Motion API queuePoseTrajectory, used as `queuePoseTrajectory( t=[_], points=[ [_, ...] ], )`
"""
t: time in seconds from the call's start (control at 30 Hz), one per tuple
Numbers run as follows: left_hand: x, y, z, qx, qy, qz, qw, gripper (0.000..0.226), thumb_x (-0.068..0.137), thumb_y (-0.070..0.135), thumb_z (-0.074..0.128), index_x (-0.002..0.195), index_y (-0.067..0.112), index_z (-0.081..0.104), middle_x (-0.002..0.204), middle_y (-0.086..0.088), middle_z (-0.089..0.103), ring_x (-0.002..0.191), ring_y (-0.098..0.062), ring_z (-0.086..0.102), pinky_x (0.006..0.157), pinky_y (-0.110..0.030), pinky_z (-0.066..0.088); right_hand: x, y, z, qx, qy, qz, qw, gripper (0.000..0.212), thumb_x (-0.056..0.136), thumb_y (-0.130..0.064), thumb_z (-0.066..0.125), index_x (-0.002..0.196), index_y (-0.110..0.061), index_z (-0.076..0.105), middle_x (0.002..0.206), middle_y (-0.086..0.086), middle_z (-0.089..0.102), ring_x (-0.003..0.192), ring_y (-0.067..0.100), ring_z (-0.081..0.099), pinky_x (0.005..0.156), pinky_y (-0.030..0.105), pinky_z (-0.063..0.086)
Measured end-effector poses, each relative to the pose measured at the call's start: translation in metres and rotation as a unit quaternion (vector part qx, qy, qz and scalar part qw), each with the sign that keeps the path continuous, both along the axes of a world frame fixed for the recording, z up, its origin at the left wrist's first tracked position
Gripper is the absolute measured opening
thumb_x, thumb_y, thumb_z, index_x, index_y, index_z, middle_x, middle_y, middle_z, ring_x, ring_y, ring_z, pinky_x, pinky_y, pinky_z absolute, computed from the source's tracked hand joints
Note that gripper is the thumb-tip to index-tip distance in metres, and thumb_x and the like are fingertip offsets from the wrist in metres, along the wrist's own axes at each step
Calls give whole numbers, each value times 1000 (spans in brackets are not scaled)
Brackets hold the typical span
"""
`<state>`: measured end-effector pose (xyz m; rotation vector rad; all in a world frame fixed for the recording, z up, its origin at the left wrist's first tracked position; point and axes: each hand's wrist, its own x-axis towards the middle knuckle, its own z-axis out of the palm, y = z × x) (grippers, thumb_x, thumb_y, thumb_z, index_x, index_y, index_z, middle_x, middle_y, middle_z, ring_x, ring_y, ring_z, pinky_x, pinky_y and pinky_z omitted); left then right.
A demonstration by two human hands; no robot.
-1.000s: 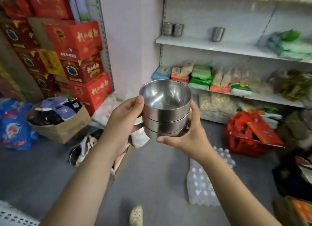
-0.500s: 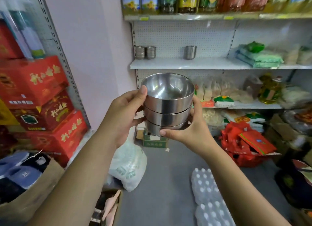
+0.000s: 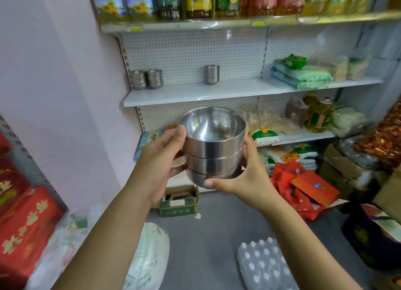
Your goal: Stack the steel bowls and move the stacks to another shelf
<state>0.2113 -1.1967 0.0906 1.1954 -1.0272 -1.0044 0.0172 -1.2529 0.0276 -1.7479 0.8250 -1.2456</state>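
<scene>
Both grips are closing around a stack of three steel bowls point(image 3: 213, 146): the left hand point(image 3: 159, 159) is clasping its left side, the right hand point(image 3: 245, 179) its right side and base, in mid-air before a white shelf point(image 3: 217, 92) bearing stacked steel cups point(image 3: 211, 74).

Bottles of oil point(image 3: 195, 1) are lined up high above the fingers. Green packets point(image 3: 301, 75) are stacked up to the right. A small green carton point(image 3: 178, 205) is seen just below, a pack of water bottles point(image 3: 264, 266) lower right, red boxes point(image 3: 23, 220) far left.
</scene>
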Motion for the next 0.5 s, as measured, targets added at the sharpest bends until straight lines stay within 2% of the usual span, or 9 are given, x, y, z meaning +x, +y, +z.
queuePoseTrajectory(
  t=[0.07,0.13,0.2,0.27,0.37,0.43,0.5],
  points=[
    [-4,-47,0,-8,-6,-11,1000,47,86,53,62,114,17,74,100,5,75,98,-18,71,98,-50,56,-5,-45,-2,0,-4,-12,1000,125,54,-18,104,153,-36,30,139,-19,60,128,-1,58,103,27,53],
    [-7,-95,4,-15,-6,-22,1000,45,90,51,62,114,14,74,91,5,72,84,-14,68,99,-52,55,-9,-90,4,-2,0,-19,1000,125,54,-21,104,154,-35,30,139,-18,59,129,1,58,105,32,53],
    [-9,-141,10,-20,-11,-33,999,45,92,50,61,115,14,74,87,3,70,79,-13,66,99,-53,55,-13,-134,11,-3,-1,-21,1000,124,54,-17,103,153,-32,30,139,-14,59,127,1,59,102,28,53],
    [-11,-183,13,-24,-26,-36,999,46,91,52,61,113,13,74,95,-4,73,89,-22,71,97,-55,56,-18,-177,14,-8,0,-22,1000,123,54,-15,103,153,-31,31,141,-10,58,127,0,59,100,23,53],
    [-10,-237,8,-28,-20,-26,999,46,89,54,61,112,17,75,113,-12,74,112,-32,69,97,-55,56,-19,-234,14,-14,15,-26,999,127,51,-29,106,153,-34,30,148,-3,53,132,8,57,108,36,52],
    [-7,-268,0,-22,-9,-23,999,44,90,54,61,114,20,75,118,-15,72,117,-36,66,97,-55,56,-16,-264,11,-9,23,-27,999,129,50,-30,106,153,-35,30,149,-1,51,133,9,57,109,39,52],
    [0,-297,-7,-15,5,-22,1000,43,90,52,62,115,21,74,114,-10,73,111,-32,69,97,-55,56,-11,-291,6,0,26,-19,999,127,52,-19,104,154,-32,30,145,-5,56,130,6,59,107,34,53]
  ],
)
